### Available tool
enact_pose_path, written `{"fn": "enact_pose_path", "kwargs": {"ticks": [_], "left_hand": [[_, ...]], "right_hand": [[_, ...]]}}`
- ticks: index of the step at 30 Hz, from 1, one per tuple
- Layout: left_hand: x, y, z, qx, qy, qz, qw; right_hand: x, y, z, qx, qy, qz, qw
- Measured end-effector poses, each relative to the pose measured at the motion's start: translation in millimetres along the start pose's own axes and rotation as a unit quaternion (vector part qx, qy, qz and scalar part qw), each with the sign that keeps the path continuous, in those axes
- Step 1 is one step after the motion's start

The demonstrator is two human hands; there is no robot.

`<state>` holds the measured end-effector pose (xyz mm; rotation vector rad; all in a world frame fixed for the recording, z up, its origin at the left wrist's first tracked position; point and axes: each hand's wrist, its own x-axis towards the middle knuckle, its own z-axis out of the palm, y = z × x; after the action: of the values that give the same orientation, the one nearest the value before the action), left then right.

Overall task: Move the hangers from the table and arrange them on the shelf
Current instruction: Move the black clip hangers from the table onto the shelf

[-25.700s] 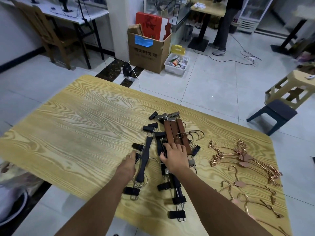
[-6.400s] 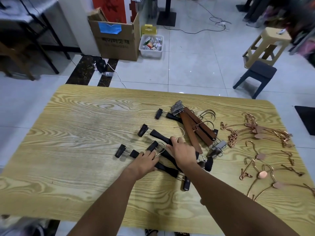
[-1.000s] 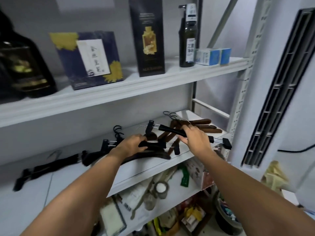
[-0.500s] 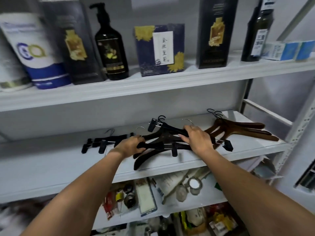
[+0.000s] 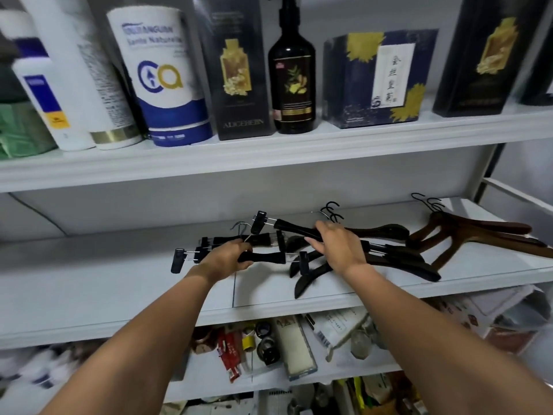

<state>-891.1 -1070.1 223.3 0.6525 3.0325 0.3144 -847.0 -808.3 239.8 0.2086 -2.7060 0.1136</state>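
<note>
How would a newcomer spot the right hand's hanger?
At the white middle shelf, under the dark pump bottle, the right hand grips a black clip hanger. Unlike the left hand's level hanger, it slants, left clip raised; the curved hangers beneath lack clips.

White metal shelving unit [image 5: 89,280] against a pale grey wall [image 5: 134,205], lit softly and evenly. On its top shelf [image 5: 269,158] stand white bottles [image 5: 86,70] at left, a blue-and-white canister [image 5: 164,79], a dark pump bottle [image 5: 291,76] and dark gold-printed boxes [image 5: 236,70]. The lower shelf [image 5: 206,374] holds jumbled packets [image 5: 338,327].
</note>
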Motion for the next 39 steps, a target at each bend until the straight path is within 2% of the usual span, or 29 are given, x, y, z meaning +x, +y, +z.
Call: {"fn": "enact_pose_path", "kwargs": {"ticks": [7, 14, 24, 27, 32, 35, 37, 39], "left_hand": [[0.0, -69.6, -2.9, -0.008, -0.024, 0.018, 1.0], [7.5, -109.8, 13.5, -0.023, -0.047, 0.044, 0.998], [48.9, -123.4, 50.6, -0.06, -0.098, 0.039, 0.993], [69.8, -129.4, 55.9, -0.072, -0.101, 0.018, 0.992], [100.5, -137.1, 58.7, -0.057, -0.106, -0.01, 0.993], [112.5, -132.9, 71.1, -0.057, -0.104, -0.019, 0.993], [116.0, -127.8, 80.3, -0.052, -0.097, -0.017, 0.994], [118.0, -125.4, 86.4, -0.05, -0.082, -0.014, 0.995]], "right_hand": [[18.9, -69.7, 24.8, 0.0, 0.01, 0.022, 1.0], [43.4, -114.5, 49.4, 0.003, -0.003, 0.038, 0.999], [84.3, -97.0, 75.3, -0.031, -0.034, 0.053, 0.997], [107.8, -86.6, 86.8, -0.041, -0.019, 0.045, 0.998], [138.4, -68.3, 114.5, -0.01, 0.039, -0.016, 0.999], [151.4, -62.7, 125.2, 0.041, 0.002, -0.002, 0.999], [157.8, -58.7, 132.3, 0.031, -0.049, 0.015, 0.998], [160.0, -59.8, 135.9, 0.037, -0.066, 0.016, 0.997]]}}
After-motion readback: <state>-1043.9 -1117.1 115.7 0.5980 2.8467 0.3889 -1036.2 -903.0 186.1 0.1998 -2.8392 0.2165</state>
